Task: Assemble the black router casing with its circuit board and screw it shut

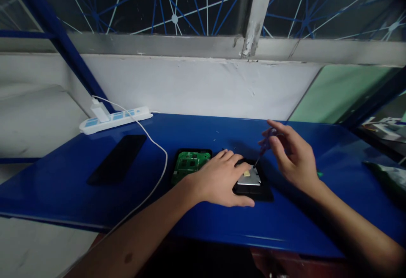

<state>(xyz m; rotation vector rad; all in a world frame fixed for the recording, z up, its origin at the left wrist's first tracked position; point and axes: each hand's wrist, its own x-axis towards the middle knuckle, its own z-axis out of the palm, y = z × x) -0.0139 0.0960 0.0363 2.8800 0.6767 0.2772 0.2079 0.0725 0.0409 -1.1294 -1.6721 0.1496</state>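
My right hand [293, 155] grips a screwdriver [270, 137] with a translucent purple handle. The screwdriver's thin shaft slants down to the upper right corner of a silver metal plate [250, 179]. That plate, with a small yellowish pad [246, 173] on it, sits in a black plastic casing [264, 193]. Across the casing's left side lies my left hand [223, 178], fingers spread and thumb by the near edge; it hides part of the casing. Just left of it is a green circuit board [189, 162] in a second black shell, partly covered by my left wrist.
A black phone-like slab [117, 159] lies on the blue table [209, 223] at left. Behind it is a white power strip [117, 120] with a plugged-in charger [100, 111]. Its white cable [165, 159] runs toward me. A plastic bag [388, 180] lies at far right.
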